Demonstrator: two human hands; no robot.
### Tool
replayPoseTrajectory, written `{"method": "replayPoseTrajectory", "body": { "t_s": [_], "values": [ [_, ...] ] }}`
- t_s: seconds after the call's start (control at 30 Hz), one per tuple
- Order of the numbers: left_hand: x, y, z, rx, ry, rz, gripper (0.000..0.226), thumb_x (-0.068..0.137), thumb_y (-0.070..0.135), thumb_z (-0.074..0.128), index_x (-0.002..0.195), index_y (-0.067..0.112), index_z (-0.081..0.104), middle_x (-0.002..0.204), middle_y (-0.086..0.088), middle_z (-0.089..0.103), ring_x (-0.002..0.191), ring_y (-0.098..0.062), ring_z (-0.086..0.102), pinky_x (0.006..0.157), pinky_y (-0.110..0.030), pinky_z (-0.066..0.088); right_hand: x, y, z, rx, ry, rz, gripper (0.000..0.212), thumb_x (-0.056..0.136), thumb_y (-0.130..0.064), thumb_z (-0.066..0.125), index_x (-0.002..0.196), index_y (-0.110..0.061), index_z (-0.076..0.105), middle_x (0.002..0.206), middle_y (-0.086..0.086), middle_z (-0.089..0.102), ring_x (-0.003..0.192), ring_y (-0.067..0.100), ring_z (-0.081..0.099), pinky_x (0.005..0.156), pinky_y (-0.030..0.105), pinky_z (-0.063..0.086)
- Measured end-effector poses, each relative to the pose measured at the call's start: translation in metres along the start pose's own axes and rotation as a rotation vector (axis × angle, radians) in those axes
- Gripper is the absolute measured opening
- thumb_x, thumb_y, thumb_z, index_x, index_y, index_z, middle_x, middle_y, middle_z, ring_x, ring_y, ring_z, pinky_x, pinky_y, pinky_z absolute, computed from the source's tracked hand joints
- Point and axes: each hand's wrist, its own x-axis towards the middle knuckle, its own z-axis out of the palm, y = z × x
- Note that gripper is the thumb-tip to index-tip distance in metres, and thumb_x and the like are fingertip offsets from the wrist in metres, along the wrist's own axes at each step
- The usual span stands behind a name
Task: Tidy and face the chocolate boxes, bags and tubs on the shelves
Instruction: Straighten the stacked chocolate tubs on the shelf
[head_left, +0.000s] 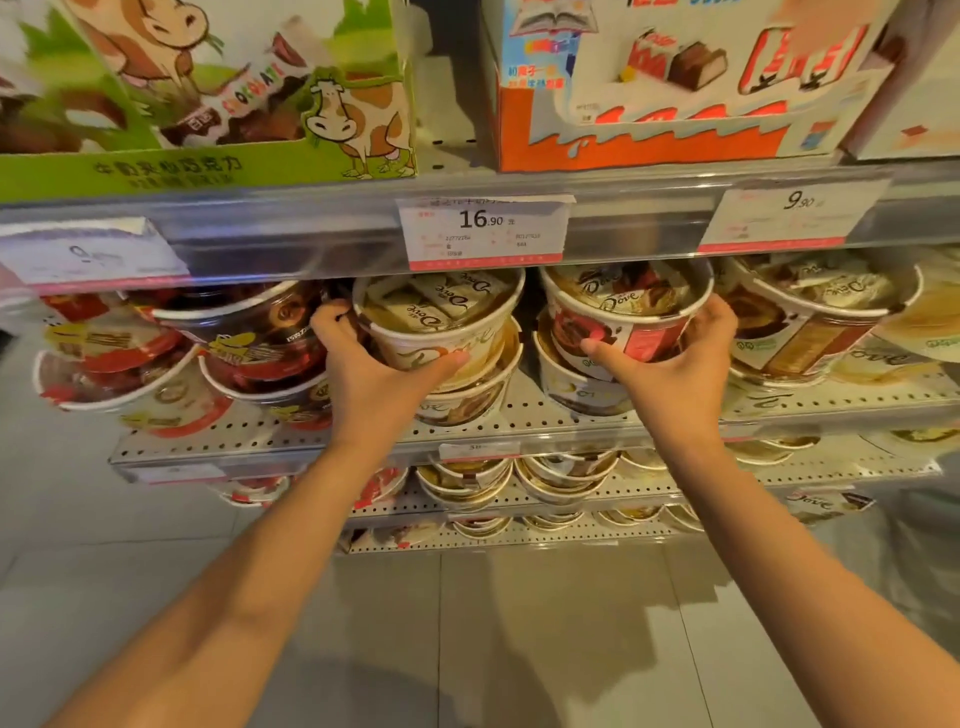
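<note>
The left hand (363, 364) grips a cream tub (441, 322), fingers curled round its left wall and thumb pressed on its front; this tub sits atop another tub (467, 395) on the perforated shelf (519, 421), just beneath a price label (485, 231) reading 16.90. The right hand (670, 364) holds a red-and-cream tub (618, 317) likewise, thumb across the front and fingers wrapped round the right wall, with stacked tubs just beyond its fingers (810, 322). Dark red tubs (244, 332) crowd just outside the left hand's fingers, and above both hands stand a cow-printed box (208, 104) and an orange-and-white box (665, 83).
</note>
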Motion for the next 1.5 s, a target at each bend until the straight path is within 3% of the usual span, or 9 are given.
{"method": "replayPoseTrajectory", "body": {
  "t_s": [0.13, 0.43, 0.57, 0.7, 0.87, 1.13, 1.27, 1.43, 1.5],
  "values": [
    [0.007, -0.002, -0.013, 0.007, -0.122, 0.002, 0.097, 0.044, 0.037, 0.091, 0.119, 0.023, 0.031, 0.115, 0.009, 0.054, 0.106, 0.006, 0.053, 0.083, -0.004, 0.043, 0.014, 0.0, -0.022, 0.017, -0.221, 0.032, 0.101, 0.054, -0.026, 0.088, 0.134, -0.012, 0.027, 0.125, -0.001, 0.054, 0.114, 0.005, 0.054, 0.099, 0.03, 0.047],
    [0.003, -0.009, -0.019, -0.134, -0.266, 0.047, 0.087, 0.064, 0.024, 0.086, 0.133, 0.012, 0.035, 0.129, 0.0, 0.054, 0.122, -0.01, 0.051, 0.097, -0.025, 0.045, 0.03, 0.002, -0.043, 0.057, -0.482, 0.072, 0.088, 0.061, -0.022, 0.079, 0.134, -0.023, 0.03, 0.127, -0.003, 0.052, 0.108, -0.002, 0.057, 0.075, 0.022, 0.055],
    [-0.01, -0.007, -0.008, -0.033, -0.182, 0.059, 0.099, 0.059, 0.039, 0.087, 0.138, 0.021, 0.03, 0.133, 0.013, 0.047, 0.122, 0.006, 0.044, 0.099, -0.013, 0.039, 0.022, 0.009, -0.041, 0.037, -0.411, 0.036, 0.109, 0.064, -0.013, 0.082, 0.147, -0.021, 0.013, 0.141, -0.001, 0.041, 0.129, 0.011, 0.042, 0.109, 0.036, 0.038],
    [-0.014, -0.005, 0.012, 0.029, 0.002, -0.01, 0.109, 0.044, 0.039, 0.09, 0.13, 0.018, 0.026, 0.111, 0.025, 0.039, 0.097, 0.022, 0.042, 0.076, 0.008, 0.033, 0.011, 0.008, -0.024, -0.073, -0.223, -0.035, 0.122, 0.052, -0.024, 0.09, 0.145, -0.011, 0.011, 0.136, -0.004, 0.033, 0.127, 0.007, 0.035, 0.104, 0.008, 0.03],
    [-0.011, -0.008, 0.015, 0.122, 0.049, 0.09, 0.096, 0.051, 0.036, 0.09, 0.122, 0.014, 0.029, 0.109, 0.018, 0.042, 0.093, 0.034, 0.038, 0.072, 0.009, 0.032, 0.013, 0.004, -0.013, -0.177, -0.092, -0.107, 0.116, 0.044, -0.035, 0.092, 0.137, -0.007, 0.03, 0.132, 0.004, 0.036, 0.123, 0.011, 0.037, 0.103, 0.007, 0.029],
    [-0.007, -0.016, 0.002, 0.032, -0.045, 0.087, 0.091, 0.057, 0.027, 0.088, 0.126, 0.022, 0.028, 0.121, 0.015, 0.048, 0.11, 0.014, 0.049, 0.09, -0.006, 0.04, 0.025, 0.015, -0.034, -0.067, -0.275, -0.04, 0.109, 0.046, -0.043, 0.084, 0.136, -0.011, 0.031, 0.127, -0.005, 0.051, 0.114, 0.0, 0.05, 0.092, 0.006, 0.04],
    [-0.017, -0.015, 0.002, 0.03, -0.035, 0.055, 0.093, 0.065, 0.036, 0.082, 0.137, 0.022, 0.025, 0.132, 0.019, 0.043, 0.121, 0.01, 0.043, 0.104, -0.019, 0.038, 0.02, 0.017, -0.034, -0.051, -0.307, -0.072, 0.099, 0.058, -0.04, 0.082, 0.138, -0.012, 0.03, 0.133, -0.001, 0.049, 0.122, 0.006, 0.048, 0.103, 0.028, 0.043],
    [-0.05, -0.031, 0.026, 0.113, 0.029, -0.123, 0.125, 0.045, 0.09, 0.057, 0.14, 0.012, 0.035, 0.14, -0.009, 0.046, 0.132, -0.018, 0.041, 0.108, -0.038, 0.035, -0.016, 0.038, -0.018, -0.044, -0.065, -0.105, 0.105, 0.068, -0.038, 0.081, 0.147, -0.015, 0.014, 0.148, 0.001, 0.028, 0.138, 0.01, 0.029, 0.112, 0.039, 0.033],
    [-0.062, -0.031, 0.036, 0.26, 0.136, 0.035, 0.116, 0.047, 0.081, 0.068, 0.132, 0.006, 0.042, 0.127, -0.017, 0.053, 0.128, -0.02, 0.045, 0.103, -0.032, 0.04, -0.035, 0.056, -0.01, -0.083, 0.031, -0.082, 0.11, 0.065, -0.041, 0.082, 0.147, -0.013, 0.013, 0.149, 0.002, 0.022, 0.139, 0.011, 0.025, 0.115, 0.031, 0.026]
  ]
}}
